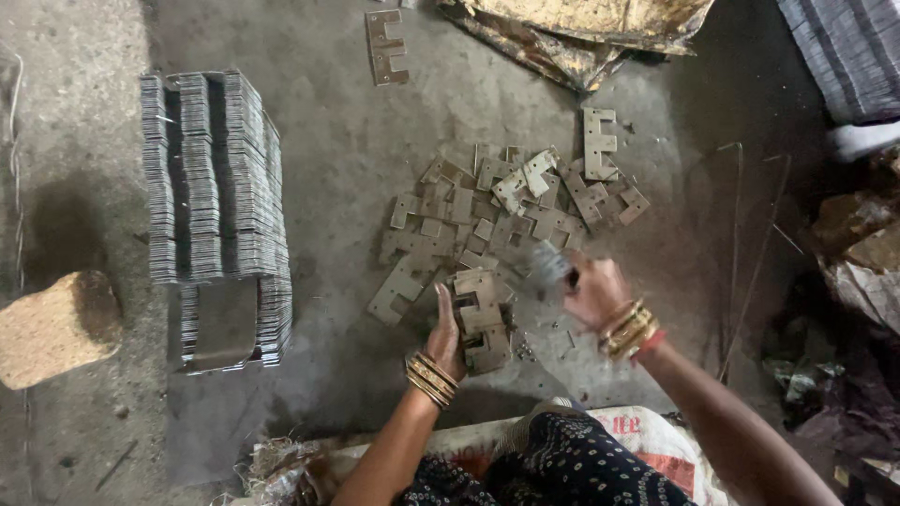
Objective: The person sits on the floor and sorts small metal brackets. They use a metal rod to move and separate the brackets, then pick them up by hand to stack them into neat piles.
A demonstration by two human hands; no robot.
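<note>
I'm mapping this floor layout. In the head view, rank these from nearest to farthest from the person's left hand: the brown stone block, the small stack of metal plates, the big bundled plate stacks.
1. Small stack of metal plates: touching the left hand, on its right.
2. Big bundled plate stacks: up and to the left.
3. Brown stone block: at the far left edge.

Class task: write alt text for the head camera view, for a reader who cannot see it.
A person's left hand steadies a small stack of E-shaped metal plates on a concrete floor, while the right hand holds a blurred plate. Loose plates lie beyond; tall neat stacks stand left.
</note>
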